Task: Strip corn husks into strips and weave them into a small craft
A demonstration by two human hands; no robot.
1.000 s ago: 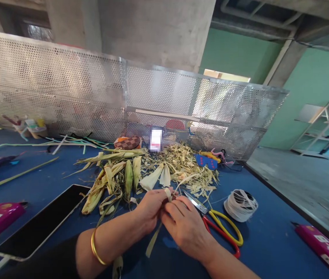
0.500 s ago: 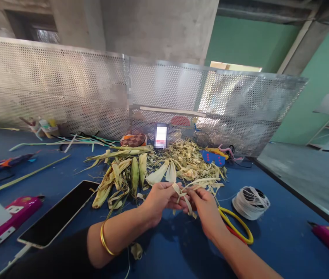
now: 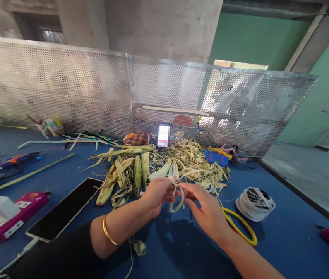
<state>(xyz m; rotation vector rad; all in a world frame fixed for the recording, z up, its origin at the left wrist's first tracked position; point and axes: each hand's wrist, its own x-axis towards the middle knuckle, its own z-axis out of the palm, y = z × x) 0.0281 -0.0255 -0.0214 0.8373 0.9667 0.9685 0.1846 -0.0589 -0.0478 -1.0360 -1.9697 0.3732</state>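
Observation:
Pale strips of corn husk (image 3: 178, 208) form a small looped, knotted piece between my two hands over the middle of the table. My left hand (image 3: 157, 195) pinches the piece between thumb and fingers. My right hand (image 3: 206, 207) has its fingertips closed on a strip at the piece's right side; the exact grip is partly hidden. Just behind the fingers, wide pale husk leaves (image 3: 161, 171) fan out. A heap of shredded husk (image 3: 197, 162) lies beyond, with greener whole husks (image 3: 137, 172) to its left.
On the left of the blue table (image 3: 164, 252) lie a phone (image 3: 65, 209) with its cable and a magenta power strip (image 3: 31, 203). To the right are a spool of white string (image 3: 254, 207) and a yellow ring (image 3: 244, 230). A perforated metal screen (image 3: 170, 83) stands behind.
My right hand's fingers have opened out somewhat and shifted along the strip. The husk strip now hangs in a rounder loop below my left fingertips. The view has shifted slightly.

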